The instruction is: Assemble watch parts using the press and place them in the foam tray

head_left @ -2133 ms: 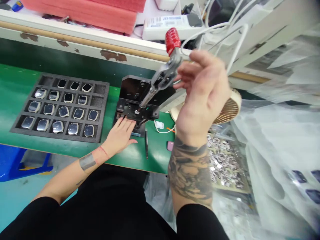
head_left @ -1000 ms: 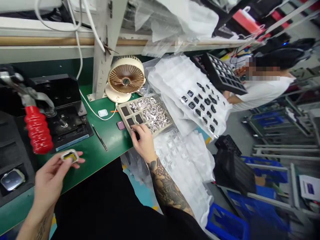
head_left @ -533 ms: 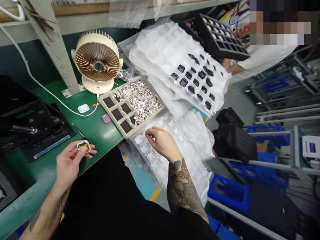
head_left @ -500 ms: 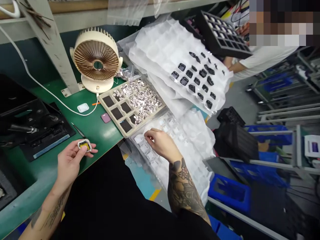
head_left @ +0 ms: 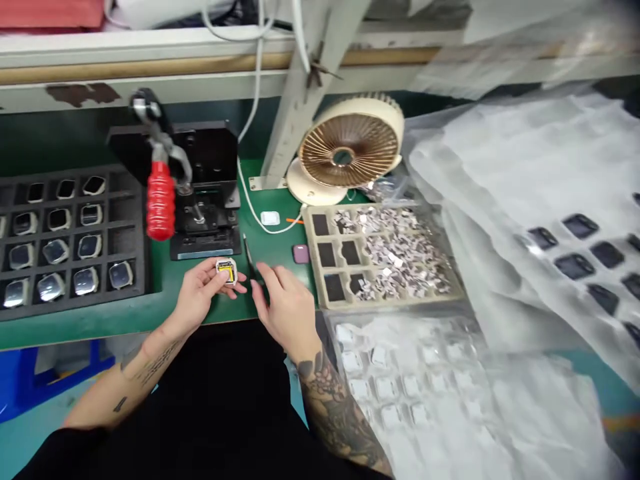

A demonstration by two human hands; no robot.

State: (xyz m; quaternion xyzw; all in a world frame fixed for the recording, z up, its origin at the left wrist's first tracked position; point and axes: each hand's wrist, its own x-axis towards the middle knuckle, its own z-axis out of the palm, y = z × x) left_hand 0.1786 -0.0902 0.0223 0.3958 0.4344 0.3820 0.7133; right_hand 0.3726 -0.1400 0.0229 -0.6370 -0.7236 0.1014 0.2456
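My left hand [head_left: 200, 292] holds a small pale square watch case [head_left: 219, 264] between thumb and fingers, over the bench's front edge. The yellow and black inside of the case faces up. Close by on the right, slim dark tweezers [head_left: 249, 251] lie on the green bench, tips pointing away from me. My right hand [head_left: 287, 307] is at their near end, thumb and forefinger apart; whether it touches them I cannot tell. A purple square piece [head_left: 301, 254] and a white piece [head_left: 270, 218] lie beyond.
A press with a red handle [head_left: 161, 203] stands behind my left hand. Left of it, a black tray [head_left: 135, 252] carries several watches. On the right are a sectioned tray [head_left: 320, 293] of small metallic pieces, a fan [head_left: 345, 150] and plastic sheets [head_left: 450, 440] with white cases.
The view has swung left, bringing the press and watch tray into sight. My right hand has moved from the plastic-wrapped cases to the tweezers. My left hand keeps the watch case.
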